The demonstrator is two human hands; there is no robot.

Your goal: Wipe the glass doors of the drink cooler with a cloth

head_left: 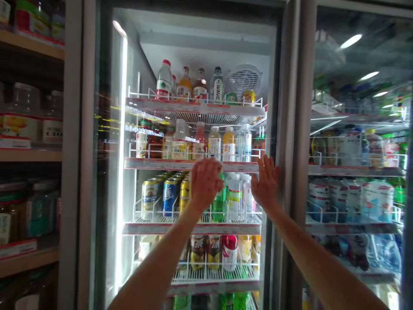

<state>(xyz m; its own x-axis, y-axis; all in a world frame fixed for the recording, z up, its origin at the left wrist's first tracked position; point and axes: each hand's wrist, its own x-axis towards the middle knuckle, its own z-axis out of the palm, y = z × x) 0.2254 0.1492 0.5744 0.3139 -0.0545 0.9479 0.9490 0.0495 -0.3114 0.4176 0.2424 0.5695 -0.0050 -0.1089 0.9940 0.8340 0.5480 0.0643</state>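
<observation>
A tall glass-door drinks fridge stands in front of me. My left hand is raised before the middle shelves, its fingers curled together; blur hides what, if anything, is in them. Behind it a green bottle and yellow and blue cans show on the shelf. My right hand is up near the right side of the door frame, fingers stretched out, with nothing in it. It appears to rest on the glass, though contact cannot be made out for certain.
Inside, bottles line the upper shelf, with more bottles and cans on wire-fronted shelves below. A second glass-fronted fridge with drinks adjoins on the right. To the left, wooden shelves hold jars. A bright light strip runs down the left inside.
</observation>
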